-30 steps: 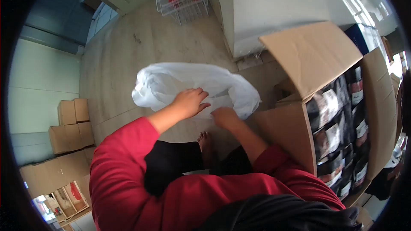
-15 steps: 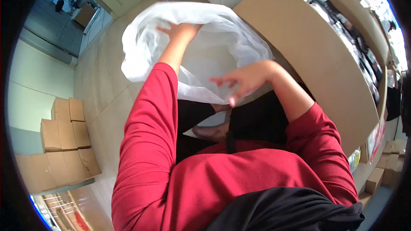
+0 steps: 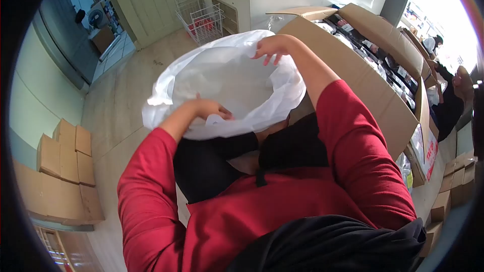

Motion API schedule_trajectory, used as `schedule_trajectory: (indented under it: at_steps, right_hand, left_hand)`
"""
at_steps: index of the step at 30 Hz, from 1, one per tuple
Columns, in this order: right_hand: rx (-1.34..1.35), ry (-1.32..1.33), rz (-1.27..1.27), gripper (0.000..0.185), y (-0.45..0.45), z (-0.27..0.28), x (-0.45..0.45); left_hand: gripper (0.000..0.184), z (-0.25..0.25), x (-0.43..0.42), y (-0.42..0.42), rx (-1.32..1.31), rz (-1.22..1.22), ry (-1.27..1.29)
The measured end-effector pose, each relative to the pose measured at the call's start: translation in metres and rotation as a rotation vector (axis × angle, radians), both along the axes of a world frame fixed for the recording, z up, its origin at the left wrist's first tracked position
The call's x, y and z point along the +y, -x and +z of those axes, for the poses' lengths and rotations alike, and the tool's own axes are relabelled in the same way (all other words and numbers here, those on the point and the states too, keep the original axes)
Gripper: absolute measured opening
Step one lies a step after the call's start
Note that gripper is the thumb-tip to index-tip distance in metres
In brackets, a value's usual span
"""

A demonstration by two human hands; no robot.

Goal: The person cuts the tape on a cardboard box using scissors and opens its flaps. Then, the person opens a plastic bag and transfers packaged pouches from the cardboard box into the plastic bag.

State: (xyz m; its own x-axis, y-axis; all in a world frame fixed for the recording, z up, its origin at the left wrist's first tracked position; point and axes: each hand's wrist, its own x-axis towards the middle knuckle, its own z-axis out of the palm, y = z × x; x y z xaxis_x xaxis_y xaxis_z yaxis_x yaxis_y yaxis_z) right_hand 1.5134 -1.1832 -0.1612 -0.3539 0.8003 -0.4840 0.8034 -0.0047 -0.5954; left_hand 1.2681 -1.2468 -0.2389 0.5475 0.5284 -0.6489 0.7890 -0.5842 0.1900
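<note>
A large white translucent plastic bag [image 3: 222, 70] stands with its mouth wide open in front of my crossed legs. My left hand [image 3: 209, 109] is at the near side of the bag's mouth, its fingers bent over the rim; whether they grip the plastic is hard to make out. At the far right part of the rim is my right hand [image 3: 272, 48], fingers curled down over the folded edge and spread apart. Both hands touch the bag from above. The inside of the bag shows only pale plastic.
A big open cardboard box [image 3: 353, 80] packed with dark pouches stands at the right. Beyond the bag is a white wire basket [image 3: 204, 22] with red items. Stacked brown boxes [image 3: 65, 156] line the left wall. A person in dark clothes [image 3: 446, 95] is at the far right.
My left hand has come from the far side to the near rim. My right hand has moved up to the far rim. The bag's mouth has opened wider than a second ago.
</note>
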Motion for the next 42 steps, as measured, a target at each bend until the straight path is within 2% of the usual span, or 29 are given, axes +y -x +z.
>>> schedule_trajectory:
  at_steps: [1, 3, 4, 7, 9, 10, 11, 12, 14, 15, 16, 17, 18, 19, 20, 22, 23, 24, 25, 26, 27, 28, 29, 31, 35, 37, 39, 40, 42]
  right_hand:
    - [-0.002, -0.003, -0.003, 0.067, 0.006, -0.003, 0.014]
    - [-0.309, -0.182, 0.081, 0.069, 0.022, -0.012, 0.043]
    - [-0.205, -0.149, 0.071, 0.07, 0.028, -0.022, 0.053]
    - [-0.04, 0.06, -0.086, 0.073, 0.041, -0.066, 0.086]
    - [-0.033, 0.041, -0.3, 0.076, 0.048, -0.12, 0.123]
    - [-0.137, -0.089, -0.329, 0.073, 0.051, -0.152, 0.126]
    - [-0.248, -0.21, -0.367, 0.07, 0.054, -0.182, 0.128]
    - [-0.14, -0.247, -0.396, 0.067, 0.056, -0.198, 0.108]
    - [-0.264, -0.278, -0.223, 0.065, 0.051, -0.269, 0.088]
    - [-0.325, -0.411, -0.177, 0.064, 0.045, -0.308, 0.071]
    - [-0.448, -0.191, 0.037, 0.064, 0.034, -0.303, 0.056]
    - [-0.475, -0.017, 0.072, 0.062, 0.029, -0.319, 0.06]
    - [-0.49, 0.167, 0.103, 0.061, 0.024, -0.335, 0.064]
    - [-0.537, 0.162, 0.226, 0.059, 0.026, -0.319, 0.071]
    - [-0.58, 0.168, 0.35, 0.056, 0.036, -0.287, 0.079]
    - [-0.214, 0.349, 0.415, 0.035, 0.064, -0.24, 0.126]
    - [0.203, 0.358, 0.464, 0.028, 0.06, -0.163, 0.138]
    - [0.488, 0.164, 0.36, 0.022, 0.046, -0.086, 0.141]
    - [0.701, -0.205, 0.156, 0.022, 0.033, -0.019, 0.136]
    - [0.444, -0.837, -0.246, 0.02, 0.033, 0.029, 0.137]
    - [0.308, -1.145, -0.3, 0.023, 0.022, 0.071, 0.131]
    - [0.514, -1.103, -0.323, 0.025, 0.004, 0.107, 0.125]
    - [0.779, -0.977, -0.214, 0.022, -0.01, 0.131, 0.135]
    - [1.291, -1.208, -0.615, 0.017, -0.01, 0.148, 0.105]
    - [0.529, -1.638, -0.454, 0.015, -0.001, 0.07, -0.013]
    - [0.56, -1.44, -0.333, 0.023, -0.006, 0.028, -0.069]
    - [0.359, -1.239, -0.374, 0.022, -0.029, 0.004, -0.11]
    - [0.2, -1.277, -0.441, 0.026, -0.049, -0.006, -0.126]
    - [-0.152, -1.32, -0.543, 0.028, -0.097, 0.001, -0.15]
  left_hand:
    - [0.055, -0.008, -0.007, -0.003, -0.087, 0.015, 0.025]
    - [0.053, -0.034, -0.005, -0.014, -0.153, 0.042, 0.121]
    - [0.052, -0.048, 0.003, -0.023, -0.128, 0.047, 0.189]
    - [0.049, -0.056, -0.001, -0.05, -0.006, -0.046, 0.077]
    - [0.044, -0.058, 0.003, -0.059, -0.175, -0.07, 0.143]
    - [0.043, -0.079, 0.014, -0.062, -0.172, -0.092, 0.173]
    - [0.043, -0.072, 0.018, -0.068, -0.109, -0.075, 0.214]
    - [0.043, -0.077, 0.025, -0.07, -0.086, -0.05, 0.255]
    - [0.051, -0.086, 0.029, -0.069, -0.05, -0.074, -0.009]
    - [0.055, -0.082, 0.035, -0.066, -0.102, 0.002, 0.041]
    - [0.053, -0.087, 0.041, -0.06, -0.239, 0.057, -0.067]
    - [0.051, -0.091, 0.049, -0.053, -0.375, 0.113, -0.165]
    - [0.05, -0.083, 0.056, -0.05, -0.473, 0.11, -0.421]
    - [0.049, -0.071, 0.059, -0.048, -0.58, 0.108, -0.672]
    - [0.051, -0.062, 0.065, -0.042, -0.506, 0.133, -0.745]
    - [0.052, -0.051, 0.074, -0.03, -0.41, 0.196, -0.822]
    - [0.052, -0.048, 0.079, -0.027, -0.385, 0.237, -0.832]
    - [0.049, -0.047, 0.083, -0.023, -0.431, 0.27, -0.822]
    - [0.047, -0.045, 0.088, -0.024, -0.48, 0.307, -0.826]
    - [0.047, -0.04, 0.09, -0.029, -0.481, 0.303, -0.808]
    - [0.045, -0.034, 0.09, -0.03, -0.499, 0.297, -0.893]
    - [0.043, -0.032, 0.09, -0.031, -0.519, 0.294, -0.98]
    - [0.043, -0.033, 0.088, -0.033, -0.513, 0.294, -0.961]
    - [0.039, -0.031, 0.087, -0.034, -0.519, 0.302, -0.956]
    - [0.039, -0.025, 0.083, -0.027, -0.604, 0.259, -1.127]
    - [0.043, -0.017, 0.085, -0.016, -0.553, 0.265, -1.145]
    - [0.06, -0.017, 0.084, -0.002, -0.282, 0.34, -1.183]
    - [0.06, -0.02, 0.083, 0.005, -0.288, 0.324, -1.165]
    - [0.078, -0.028, 0.087, 0.016, -0.161, 0.598, -0.95]
